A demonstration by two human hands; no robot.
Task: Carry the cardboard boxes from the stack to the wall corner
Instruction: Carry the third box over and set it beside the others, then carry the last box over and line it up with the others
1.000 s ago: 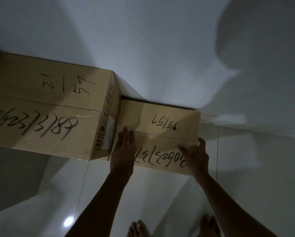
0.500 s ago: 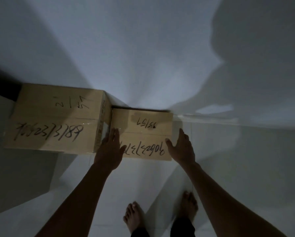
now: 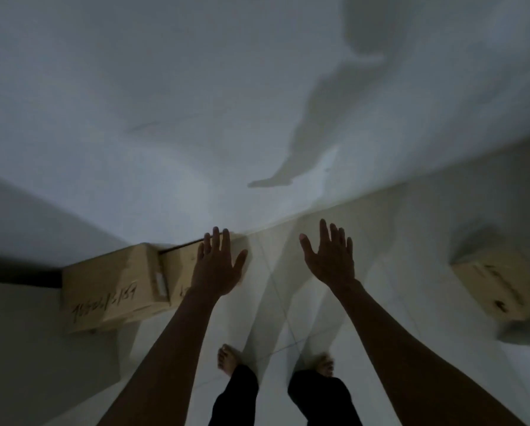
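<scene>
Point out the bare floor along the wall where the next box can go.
Free: the tiled floor along the wall, between the smaller box under the open left hand and the lone box at far right. The open right hand hovers over it. Crowded: the corner, filled by the large box and the smaller one.

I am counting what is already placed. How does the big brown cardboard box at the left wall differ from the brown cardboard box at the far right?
The big brown cardboard box lies against the wall, touching a smaller box; the far-right brown cardboard box stands alone on the floor. The left one shows handwritten numbers; the right one is too blurred to read. Both are closed.
</scene>
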